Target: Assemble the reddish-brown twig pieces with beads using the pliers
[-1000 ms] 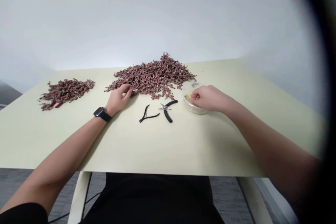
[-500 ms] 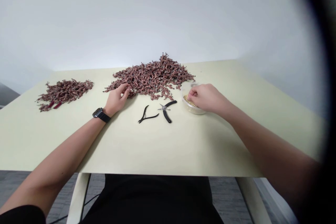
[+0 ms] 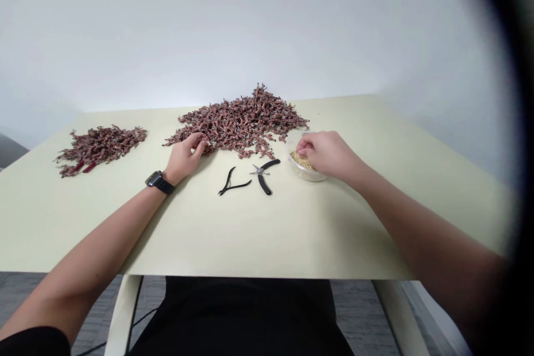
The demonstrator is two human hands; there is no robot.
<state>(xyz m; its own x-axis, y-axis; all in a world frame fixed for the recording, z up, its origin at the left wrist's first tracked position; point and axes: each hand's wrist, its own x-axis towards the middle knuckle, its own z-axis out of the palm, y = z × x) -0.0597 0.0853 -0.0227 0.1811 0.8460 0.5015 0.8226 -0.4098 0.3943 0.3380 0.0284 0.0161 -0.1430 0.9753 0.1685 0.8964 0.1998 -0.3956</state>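
My left hand [image 3: 186, 157] rests at the left front edge of a large heap of small reddish-brown pieces [image 3: 246, 119]. Its thumb and fingers are curled together, and whatever is between the tips is too small to name. Over a round clear plastic tub [image 3: 311, 176] is my right hand [image 3: 329, 151], fingers pinched just above the small gold bits [image 3: 301, 161] inside. I cannot make out what that pinch holds. Between the hands lie black-handled pliers [image 3: 263, 177] and black nippers [image 3: 230, 182], both with handles spread.
At the left of the pale table [image 3: 233, 239] lies a smaller pile of similar brown pieces [image 3: 104, 144], with two dark red items [image 3: 84, 167] at its front. A pale wall [image 3: 250, 22] stands behind the table. A black watch [image 3: 159, 182] is on my left wrist.
My right hand has risen slightly over the tub, and more of the gold bits show beneath it. My left hand stays at the heap's edge.
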